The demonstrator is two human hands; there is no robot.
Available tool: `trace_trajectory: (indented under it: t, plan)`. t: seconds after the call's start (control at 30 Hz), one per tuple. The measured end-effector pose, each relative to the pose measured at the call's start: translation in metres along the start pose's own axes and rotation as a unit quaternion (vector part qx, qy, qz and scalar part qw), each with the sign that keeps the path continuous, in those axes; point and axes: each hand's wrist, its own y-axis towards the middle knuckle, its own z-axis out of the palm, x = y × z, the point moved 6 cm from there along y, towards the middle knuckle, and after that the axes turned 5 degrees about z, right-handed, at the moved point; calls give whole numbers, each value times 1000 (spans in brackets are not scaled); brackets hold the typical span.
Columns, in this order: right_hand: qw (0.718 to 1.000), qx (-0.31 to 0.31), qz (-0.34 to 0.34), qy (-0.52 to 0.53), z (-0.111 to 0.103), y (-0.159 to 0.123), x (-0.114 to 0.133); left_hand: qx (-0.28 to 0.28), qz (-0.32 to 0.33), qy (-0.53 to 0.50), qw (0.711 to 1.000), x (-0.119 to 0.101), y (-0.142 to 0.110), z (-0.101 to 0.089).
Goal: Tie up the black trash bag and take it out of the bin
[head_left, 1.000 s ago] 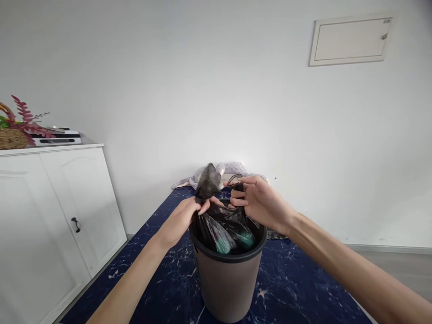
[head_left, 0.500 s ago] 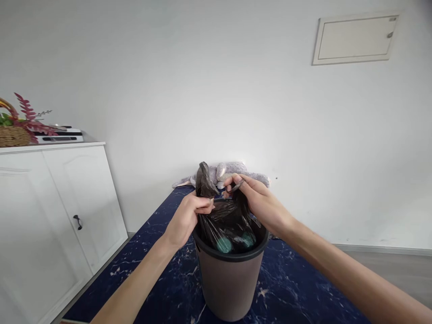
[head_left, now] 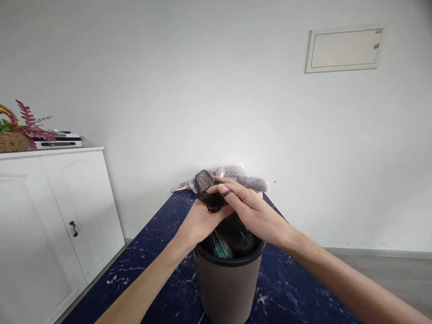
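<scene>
A black plastic garbage bag (head_left: 204, 183) rises gathered out of a brown trash can (head_left: 229, 285) with a black rim. My left hand (head_left: 200, 224) is wrapped round the bag's neck just above the rim. Crossing over it from the right, my right hand (head_left: 246, 202) pinches another part of the bag, a strand of black plastic showing at the thumb. The two hands touch. Through the thin plastic, greenish round items show low inside the can; their kind is unclear. Part of the bag is hidden behind my fingers.
The can stands on a dark blue marbled table (head_left: 155, 243). A grey plush toy (head_left: 253, 182) lies at the table's far end by the wall. On the left is a white cabinet (head_left: 84, 202), with a wicker basket (head_left: 13, 141) of plants on top.
My right hand has moved left and now overlaps my left hand at the bag's neck. The bag's two sides, apart before, are drawn together. The view has shifted slightly.
</scene>
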Motion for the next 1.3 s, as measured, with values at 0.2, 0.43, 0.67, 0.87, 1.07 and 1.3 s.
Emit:
trace_trajectory:
  t: [0.2,0.43,0.67,0.87,1.07,1.3]
  plan:
    - [992,-20,58,110,-27,-16,-16,-32,-22,20,999,5,-6,-9]
    - [976,-13,211,46,-42,-32,-44,-26,-24,17,999,-1,-7,-6]
    - [987,40,145,-49,-8,-27,-45,-31,-52,41,997,1,-9,-11]
    - [975,-39,173,136,-11,-28,-57,-13,-74,-34,997,3,-19,-17]
    - [929,-31,141,341,-5,-22,-56,15,-66,-109,992,-6,-24,-15]
    - [922,-70,119,361,-4,-14,-56,46,-99,-176,978,3,-27,-17]
